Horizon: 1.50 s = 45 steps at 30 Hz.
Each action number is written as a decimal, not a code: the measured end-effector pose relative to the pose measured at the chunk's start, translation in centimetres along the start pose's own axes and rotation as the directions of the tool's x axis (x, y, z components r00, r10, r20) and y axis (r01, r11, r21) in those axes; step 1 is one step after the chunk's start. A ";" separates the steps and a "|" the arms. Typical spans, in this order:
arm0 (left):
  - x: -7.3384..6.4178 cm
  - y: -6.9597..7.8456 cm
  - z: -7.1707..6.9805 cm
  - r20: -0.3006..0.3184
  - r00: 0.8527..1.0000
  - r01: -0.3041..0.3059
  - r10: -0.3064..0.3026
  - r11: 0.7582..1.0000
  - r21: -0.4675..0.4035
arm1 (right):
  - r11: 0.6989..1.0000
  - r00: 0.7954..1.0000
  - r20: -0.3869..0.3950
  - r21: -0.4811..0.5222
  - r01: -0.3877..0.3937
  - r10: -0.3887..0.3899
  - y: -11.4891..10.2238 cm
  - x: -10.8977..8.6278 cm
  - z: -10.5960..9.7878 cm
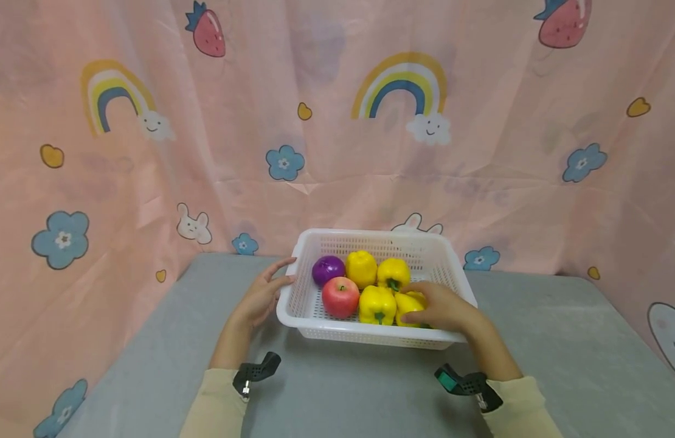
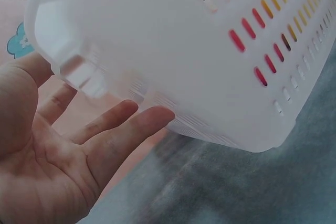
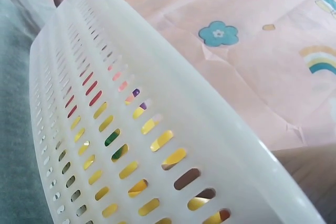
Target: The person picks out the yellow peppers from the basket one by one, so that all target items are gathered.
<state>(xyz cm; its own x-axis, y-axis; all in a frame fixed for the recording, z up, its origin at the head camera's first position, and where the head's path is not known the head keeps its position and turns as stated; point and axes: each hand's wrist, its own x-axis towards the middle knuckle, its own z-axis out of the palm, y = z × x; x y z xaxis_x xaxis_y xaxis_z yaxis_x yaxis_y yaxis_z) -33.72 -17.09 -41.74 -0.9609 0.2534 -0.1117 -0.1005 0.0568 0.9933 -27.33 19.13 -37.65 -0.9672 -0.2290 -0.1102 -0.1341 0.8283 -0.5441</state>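
Note:
A white plastic basket with slotted walls stands on the table. My left hand is at its left end, fingertips against the wall; the left wrist view shows the fingers spread and fairly straight beneath the rim. Reaching over the front right side, my right hand holds a yellow bell pepper between thumb and fingers, hiding part of it. Beside it lie another yellow bell pepper, a third, a yellow fruit or pepper, a red apple and a round purple vegetable.
The grey table extends on both sides of the basket and in front of it. Behind hangs a pink curtain printed with rainbows and flowers. A dark band sits on the left wrist, another on the right.

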 end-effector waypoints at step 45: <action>0.4 -0.1 -0.3 0.001 1.000 -0.017 0.017 1.000 0.018 | 0.941 0.979 -0.188 0.309 0.142 -0.086 0.5 -0.1 -1.5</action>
<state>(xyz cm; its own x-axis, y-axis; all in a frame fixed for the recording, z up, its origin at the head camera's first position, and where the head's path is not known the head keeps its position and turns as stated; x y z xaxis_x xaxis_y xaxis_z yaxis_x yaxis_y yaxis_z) -34.14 -17.27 -41.89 -0.9621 0.2556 -0.0950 -0.0795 0.0703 0.9944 -27.65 20.29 -36.71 -0.9754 -0.1992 0.0949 -0.1964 0.5886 -0.7842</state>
